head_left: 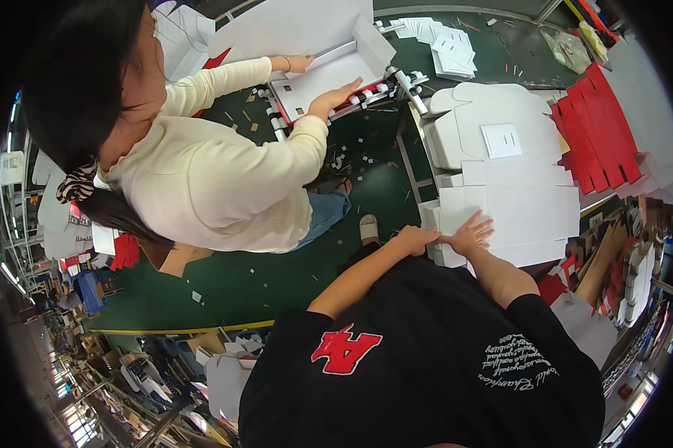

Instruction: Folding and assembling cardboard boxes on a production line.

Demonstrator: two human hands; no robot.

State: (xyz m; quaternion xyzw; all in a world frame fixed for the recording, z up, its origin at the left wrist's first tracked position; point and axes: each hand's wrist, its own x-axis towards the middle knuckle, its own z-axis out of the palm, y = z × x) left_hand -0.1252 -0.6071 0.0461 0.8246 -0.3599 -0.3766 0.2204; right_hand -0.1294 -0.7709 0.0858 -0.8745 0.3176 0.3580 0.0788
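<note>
The stack of white cardboard blanks [530,201] is at the right of the middle of the frame, with its lower edge close to the black shirt [426,358]. The right hand [468,234] lies on the lower left part of this stack, palm down, and its fingers are spread wide. The left hand [417,240] is just beside it, at the lower left corner of the stack; its fingers are bent together, and from this angle I cannot tell if they hold the cardboard edge or only touch it. A small white paper [502,140] lies on the upper part of the stack. In the upper right of the frame there are red cardboard pieces [597,131]. In the upper middle, a co-worker in a cream top [235,183] has both hands at an open white box [326,81].
</note>
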